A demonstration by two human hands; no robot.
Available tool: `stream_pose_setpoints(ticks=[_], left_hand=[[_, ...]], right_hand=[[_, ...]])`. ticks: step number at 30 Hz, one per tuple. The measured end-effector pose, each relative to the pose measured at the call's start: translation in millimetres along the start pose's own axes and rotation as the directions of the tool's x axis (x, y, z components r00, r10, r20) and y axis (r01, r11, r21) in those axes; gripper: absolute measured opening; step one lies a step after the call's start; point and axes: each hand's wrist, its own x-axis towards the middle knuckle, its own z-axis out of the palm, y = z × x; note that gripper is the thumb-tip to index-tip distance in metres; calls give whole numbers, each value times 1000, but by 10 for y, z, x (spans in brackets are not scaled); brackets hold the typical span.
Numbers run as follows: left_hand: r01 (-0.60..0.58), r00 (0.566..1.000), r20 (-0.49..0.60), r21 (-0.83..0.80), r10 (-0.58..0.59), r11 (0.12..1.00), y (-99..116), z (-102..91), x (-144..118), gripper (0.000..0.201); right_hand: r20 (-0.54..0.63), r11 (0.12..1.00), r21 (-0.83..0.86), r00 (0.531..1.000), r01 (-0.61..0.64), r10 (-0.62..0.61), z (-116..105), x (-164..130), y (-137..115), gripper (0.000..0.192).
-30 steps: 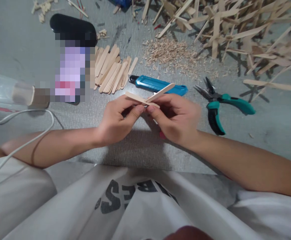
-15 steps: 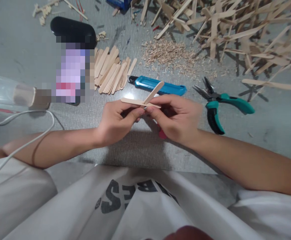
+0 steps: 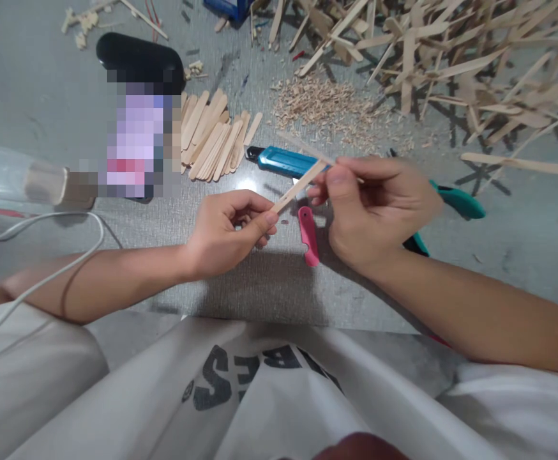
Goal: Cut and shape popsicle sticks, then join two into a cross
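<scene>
Between thumb and fingers, my left hand [image 3: 235, 233] pinches the lower end of a wooden craft stick [image 3: 298, 186], which slants up to the right and has a small slot or mark in it. My right hand [image 3: 375, 207] is closed on a second craft stick [image 3: 305, 148], blurred by motion and pointing up to the left. The two sticks come close near the right fingertips; whether they touch I cannot tell. Below them on the table lies a pink folding knife handle or similar pink piece [image 3: 308, 236]. Behind the right hand is a blue box cutter [image 3: 283, 161].
Teal-handled pliers [image 3: 461, 199] lie partly hidden behind my right hand. Craft sticks [image 3: 216, 137] are stacked beside a blurred-out phone [image 3: 135, 140]. Farther back are wood shavings [image 3: 322, 102], a heap of joined sticks [image 3: 451, 57] and a black case [image 3: 140, 57]. A white cable [image 3: 68, 268] crosses my left arm.
My right hand has moved up and to the right with one stick, drawing it away from my left hand. The pink piece beneath is now uncovered, and the pliers are more hidden.
</scene>
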Motion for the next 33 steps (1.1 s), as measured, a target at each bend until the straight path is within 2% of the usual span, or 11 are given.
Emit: stream_pose_setpoints(ticks=[4, 9, 11, 15, 18, 20, 22, 26, 29, 31, 33], left_hand=[[13, 998, -55, 66, -10, 998, -25, -15, -24, 30], [-119, 991, -12, 328, 130, 937, -35, -72, 9, 15], [-171, 981, -33, 312, 190, 935, -52, -92, 53, 18], [-317, 927, -147, 190, 346, 929, -94, -111, 106, 47], [-332, 942, 31, 260, 336, 907, -81, -116, 57, 48], [-277, 960, 155, 380, 235, 882, -52, -115, 5, 35], [-203, 973, 187, 410, 135, 889, -31, -109, -26, 25], [-119, 982, 160, 123, 99, 985, -62, -91, 11, 41], [-183, 978, 99, -39, 186, 982, -116, -84, 61, 59], [-224, 968, 92, -81, 231, 971, -138, -83, 80, 59], [-252, 960, 93, -113, 263, 961, -148, -82, 91, 57]], right_hand=[[-69, 994, -98, 997, 37, -44, -14, 118, 139, 37], [68, 984, -54, 984, 171, -167, -46, 137, 188, 20], [134, 983, -16, 975, 182, -178, -55, 127, 145, 16], [293, 991, 9, 947, 136, -133, -108, 135, 76, 25], [389, 989, 30, 910, 142, -142, -134, 122, 91, 24], [408, 984, 44, 896, 171, -174, -130, 96, 115, 19], [389, 983, 39, 903, 179, -180, -124, 79, 134, 11], [328, 964, -116, 925, 240, -191, -158, 162, 160, 21], [482, 830, -347, 842, 437, -242, -203, 274, 218, 29], [603, 732, -471, 786, 492, -140, -216, 305, 284, 33], [626, 681, -557, 780, 475, -32, -214, 294, 360, 38]])
